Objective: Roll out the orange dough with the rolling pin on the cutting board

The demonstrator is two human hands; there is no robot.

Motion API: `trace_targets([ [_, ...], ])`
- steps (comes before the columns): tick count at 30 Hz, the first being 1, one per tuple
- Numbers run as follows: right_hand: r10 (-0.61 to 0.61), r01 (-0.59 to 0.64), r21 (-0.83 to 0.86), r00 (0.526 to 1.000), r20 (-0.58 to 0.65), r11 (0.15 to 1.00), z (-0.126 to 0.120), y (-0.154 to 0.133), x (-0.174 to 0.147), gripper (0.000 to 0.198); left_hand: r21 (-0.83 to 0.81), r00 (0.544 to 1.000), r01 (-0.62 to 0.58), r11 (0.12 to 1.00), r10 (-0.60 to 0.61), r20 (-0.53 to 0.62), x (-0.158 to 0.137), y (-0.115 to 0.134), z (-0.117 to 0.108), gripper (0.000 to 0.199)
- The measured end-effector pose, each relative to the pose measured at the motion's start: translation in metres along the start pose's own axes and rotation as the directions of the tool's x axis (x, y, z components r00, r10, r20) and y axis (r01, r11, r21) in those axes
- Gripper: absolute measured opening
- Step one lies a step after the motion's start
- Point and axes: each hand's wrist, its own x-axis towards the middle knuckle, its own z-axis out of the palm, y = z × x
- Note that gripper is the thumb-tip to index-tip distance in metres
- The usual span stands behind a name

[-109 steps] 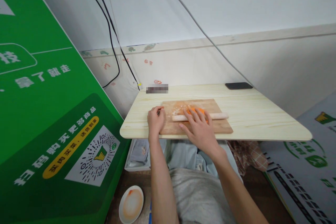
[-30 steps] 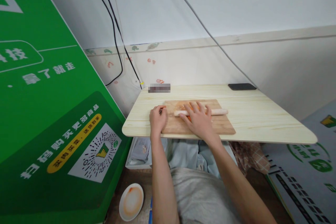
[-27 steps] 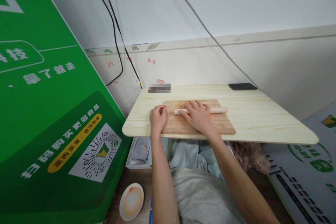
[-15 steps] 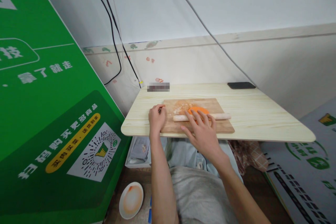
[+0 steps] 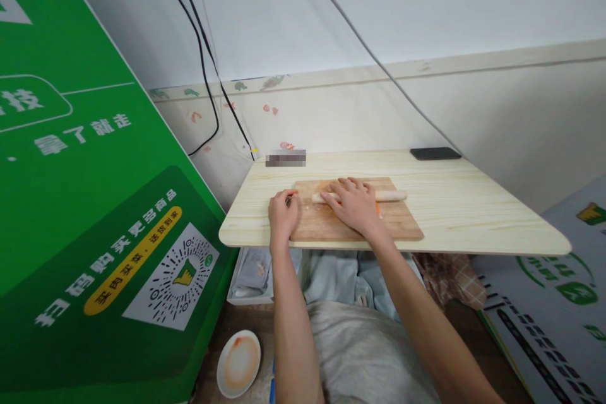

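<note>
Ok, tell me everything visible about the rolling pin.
The rolling pin is a slim, straight, pale rod that looks wooden, with no separate handles visible. It lies crosswise above the wooden cutting board, its right end appearing to pass the board's edge. The right hand rests over its middle, hiding that stretch; contact with the orange dough is hidden.

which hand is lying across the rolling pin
The right hand: its fingers reach over the rolling pin. The left hand is apart from it, curled at the left edge of the board.
</note>
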Motion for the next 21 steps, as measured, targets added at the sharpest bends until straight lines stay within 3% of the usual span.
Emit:
trace_targets([
  [6, -0.003, 0.003, 0.004, 1.0, 0.014, 1.0, -0.001, -0.001, -0.002, 0.054, 0.004, 1.0, 0.001, 1.0, -0.001, -0.005, 0.0, -0.001, 0.001, 0.026],
  [15, -0.043, 0.045, 0.008, 0.99, -0.137, 0.999, 0.008, -0.005, -0.071, 0.063, 0.012, 1.0, 0.004, 1.0, -0.004, -0.001, -0.001, 0.001, 0.0, 0.026],
  [21, -0.057, 0.058, 0.002, 0.99, -0.13, 0.998, 0.015, -0.002, -0.066, 0.066, 0.01, 1.0, -0.003, 1.0, 0.003, 0.0, -0.001, 0.001, -0.001, 0.026],
])
